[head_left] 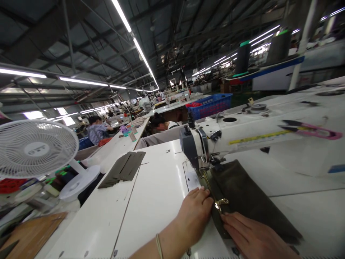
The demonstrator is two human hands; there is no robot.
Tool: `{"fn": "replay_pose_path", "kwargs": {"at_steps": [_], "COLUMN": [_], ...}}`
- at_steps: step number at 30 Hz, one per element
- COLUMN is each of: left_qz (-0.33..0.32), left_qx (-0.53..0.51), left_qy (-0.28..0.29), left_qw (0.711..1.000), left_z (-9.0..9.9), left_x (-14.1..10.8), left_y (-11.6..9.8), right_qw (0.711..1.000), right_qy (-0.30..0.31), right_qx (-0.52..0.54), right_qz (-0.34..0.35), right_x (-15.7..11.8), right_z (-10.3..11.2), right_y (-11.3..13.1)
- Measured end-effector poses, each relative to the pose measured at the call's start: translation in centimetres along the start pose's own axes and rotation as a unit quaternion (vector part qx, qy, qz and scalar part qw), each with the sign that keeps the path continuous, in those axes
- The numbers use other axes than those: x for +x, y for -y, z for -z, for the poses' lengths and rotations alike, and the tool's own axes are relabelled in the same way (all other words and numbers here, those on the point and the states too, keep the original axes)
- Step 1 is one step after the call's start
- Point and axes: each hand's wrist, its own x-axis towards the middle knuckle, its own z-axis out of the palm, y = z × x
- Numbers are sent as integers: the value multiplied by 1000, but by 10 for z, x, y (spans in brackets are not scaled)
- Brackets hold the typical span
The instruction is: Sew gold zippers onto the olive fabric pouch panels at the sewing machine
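Cloth (242, 196), dark olive, lies on the white table (159, 172) with its far edge at the sewing machine (191, 144); clock centre taken at the machine's foot (205, 167), with 12 pointing away from the wearer; main spread of cloth runs from 3 to 5 o'clock; gold-coloured zip (208, 180) runs along the cloth from the foot towards 5, its metal pull (221, 203) lying between the two hands.

Left hand (196, 212) at 6 o'clock, back of hand up, fingers together and slightly bent, tips on the near-left cloth edge beside the zip; cannot tell whether the edge is pinched or only pressed; a thin band (159, 246) circles the wrist; right hand (250, 232) at 5, fingers extended and close together, tips on the cloth just beside the pull; thumb hidden, so cannot tell whether it grips.

Surroundings: pile of olive strips (124, 169) at 9; white fan (35, 149) farther out at 9; yellow tape measure (256, 137) at 2, on the machine's white body; pink-handled snips (323, 132) between 2 and 3, touching the tape; blue crate (212, 106) at 12; thread cone (242, 57) at 1; co-worker in striped top (97, 132) near 10, well apart.
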Motion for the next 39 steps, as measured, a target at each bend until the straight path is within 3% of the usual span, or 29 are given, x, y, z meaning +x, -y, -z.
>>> {"fn": "replay_pose_path", "kwargs": {"at_steps": [13, 21, 28, 32, 36, 39], "left_qz": [-10, 58, 61, 63, 78, 75], "left_qx": [-21, -49, -28, -32, -35, -20], "left_qy": [-45, -6, 1, 3, 7, 11], "left_qw": [999, 997, 998, 997, 996, 997], "left_z": [-8, -11, -23, -24, -20, -14], "left_x": [15, 25, 27, 24, 23, 22], "left_y": [22, 31, 43, 43, 36, 31], "right_qw": [1000, 1000, 1000, 999, 991, 983], "right_qy": [-10, 3, 11, 7, 86, 117], "right_qx": [-16, -14, 16, 29, 92, 84], "right_qz": [4, 16, 1, -22, -51, -117], "right_x": [16, 26, 26, 32, 40, 39], "right_z": [-12, -20, -32, -22, -8, -18], "right_y": [-18, -35, -43, -44, -54, -71]}}
